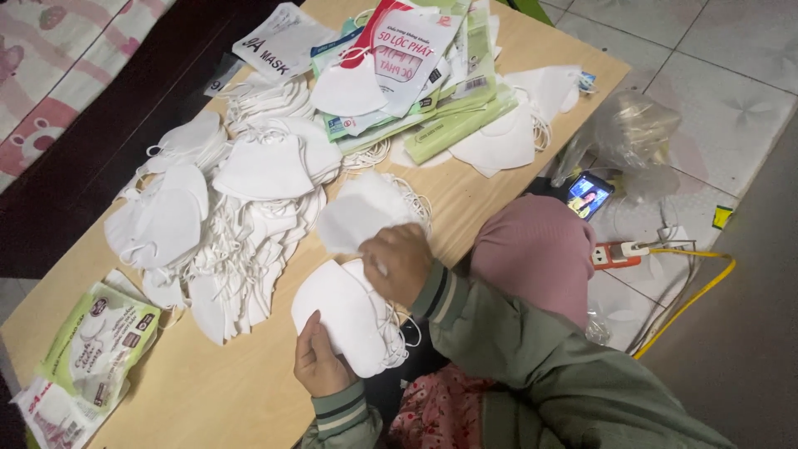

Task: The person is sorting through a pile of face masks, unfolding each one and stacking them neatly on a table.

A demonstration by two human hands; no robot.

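My left hand (320, 364) grips the lower edge of a small stack of white folded face masks (341, 312) with ear loops, held just over the near edge of the wooden table (224, 391). My right hand (397, 264) rests fingers-down on the top of the same stack, pinching its upper edge. Just beyond it lies another loose white mask (362, 212). A large heap of white masks (224, 208) spreads over the table to the left of both hands.
Printed mask packets (407, 66) are piled at the table's far end, and green-and-white packets (96, 341) lie at its near left corner. My pink-clad knee (536, 249), a lit phone (588, 195), a power strip (619, 254) with a yellow cable and a clear plastic bag (636, 129) are on the tiled floor to the right.
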